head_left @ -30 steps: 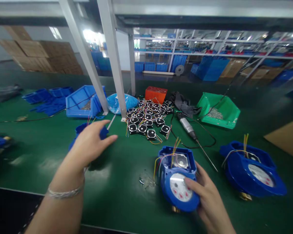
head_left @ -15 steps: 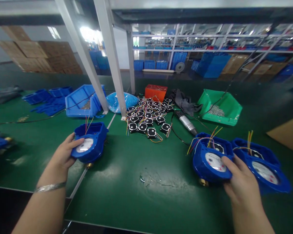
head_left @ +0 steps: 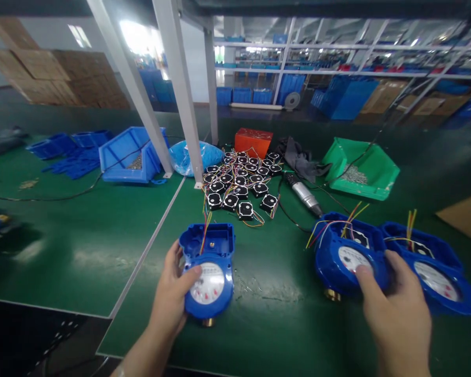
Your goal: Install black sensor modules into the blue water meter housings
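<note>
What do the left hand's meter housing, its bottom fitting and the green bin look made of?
Meter housing: likely glossy plastic, with highlights on blue walls. Bottom fitting: perhaps polished brass, golden sheen. Green bin: probably satin plastic, evenly coloured walls.

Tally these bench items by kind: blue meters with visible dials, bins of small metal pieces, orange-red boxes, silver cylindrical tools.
Blue meters with visible dials: 3
Bins of small metal pieces: 2
Orange-red box: 1
Silver cylindrical tool: 1
Total: 7
</note>
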### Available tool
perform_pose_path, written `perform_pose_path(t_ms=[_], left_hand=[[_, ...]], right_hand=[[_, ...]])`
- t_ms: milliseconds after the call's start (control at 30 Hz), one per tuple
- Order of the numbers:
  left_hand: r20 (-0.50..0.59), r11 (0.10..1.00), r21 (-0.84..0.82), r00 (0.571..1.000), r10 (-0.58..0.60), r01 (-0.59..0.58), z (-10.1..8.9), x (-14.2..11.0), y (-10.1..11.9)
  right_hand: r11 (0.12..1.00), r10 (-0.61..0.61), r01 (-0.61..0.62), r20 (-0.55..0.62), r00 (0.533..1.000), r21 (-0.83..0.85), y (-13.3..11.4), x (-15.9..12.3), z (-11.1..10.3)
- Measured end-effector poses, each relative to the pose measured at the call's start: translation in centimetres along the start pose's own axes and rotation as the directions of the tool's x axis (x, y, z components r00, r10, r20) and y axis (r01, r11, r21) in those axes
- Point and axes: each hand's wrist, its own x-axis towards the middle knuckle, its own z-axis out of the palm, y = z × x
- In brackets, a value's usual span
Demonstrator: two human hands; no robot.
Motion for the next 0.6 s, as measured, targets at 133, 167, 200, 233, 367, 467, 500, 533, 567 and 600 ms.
perform_pose_path(t_ms=[133,167,200,233,367,467,500,533,567,600], left_hand=[[0.090,1.000,0.000,0.996,-0.015,0.015,2.3,-0.6,-1.1],[0.107,1.000,0.002,0.994,-0.023,0.023,2.6,-0.7,-1.3],[0.122,1.000,0.003,0.992,-0.030,0.030,3.0,-0.7,-1.4],[0.137,0.999,0.004,0.990,-0.038,0.038,3.3,-0.8,-1.6],[0.168,0.999,0.011,0.984,-0.052,0.051,3.9,-1.1,-2.1],[0.176,0.998,0.003,0.983,-0.055,0.055,3.7,-1.3,-2.3],[0.186,0.998,-0.001,0.981,-0.054,0.055,3.6,-1.2,-2.3],[0.200,0.999,-0.001,0.978,-0.052,0.053,3.5,-1.0,-2.3],[0.216,0.999,0.003,0.975,-0.049,0.049,3.3,-0.7,-2.1],[0.231,0.999,0.014,0.972,-0.050,0.048,3.1,-0.3,-1.9]], right_hand=[[0.931,-0.356,0.324,-0.217,0.909,-0.171,-1.1,-1.7,0.6],[0.898,-0.439,0.410,-0.245,0.864,-0.162,-1.5,-2.3,0.7],[0.865,-0.501,0.483,-0.257,0.826,-0.134,-1.8,-2.8,0.9],[0.839,-0.541,0.538,-0.251,0.803,-0.087,-2.1,-3.4,1.0],[0.810,-0.560,0.562,-0.064,0.826,0.168,-3.1,-4.9,2.3],[0.856,-0.474,0.391,0.215,0.854,0.337,-3.8,-4.8,4.2],[0.875,-0.426,0.294,0.325,0.844,0.385,-4.1,-4.6,5.0],[0.886,-0.375,0.183,0.427,0.823,0.427,-4.4,-4.3,5.9],[0.890,-0.320,0.061,0.523,0.790,0.452,-4.7,-4.0,6.7],[0.888,-0.264,-0.057,0.606,0.750,0.457,-5.1,-3.7,7.5]])
